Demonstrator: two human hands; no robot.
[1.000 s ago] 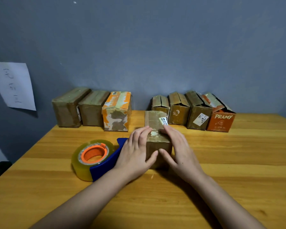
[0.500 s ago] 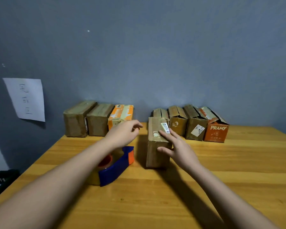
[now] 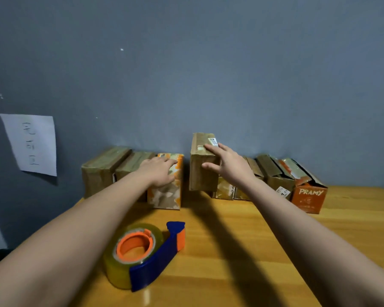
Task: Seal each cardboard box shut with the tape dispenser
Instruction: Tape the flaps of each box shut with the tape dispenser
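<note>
Above the wooden table (image 3: 275, 251), toward twelve o'clock, the right hand (image 3: 228, 165) grips a lifted brown cardboard box (image 3: 201, 167); the left hand (image 3: 160, 171) rests flat-fingered on the orange-patterned box (image 3: 166, 196). At six o'clock lies the blue-and-orange tape dispenser (image 3: 146, 255).

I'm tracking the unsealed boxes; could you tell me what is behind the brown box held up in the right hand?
Behind the brown box the right hand holds, only the lower front of one box shows; its top is covered.

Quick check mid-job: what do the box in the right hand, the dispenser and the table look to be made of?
Box held up by the right hand: brown cardboard, matte, with glossy strips that look like clear tape on top. Tape dispenser: smooth blue and orange body, probably plastic, carrying a yellowish translucent tape roll. Table: wood grain with a shiny lacquered look; solid or veneer, cannot tell.
</note>
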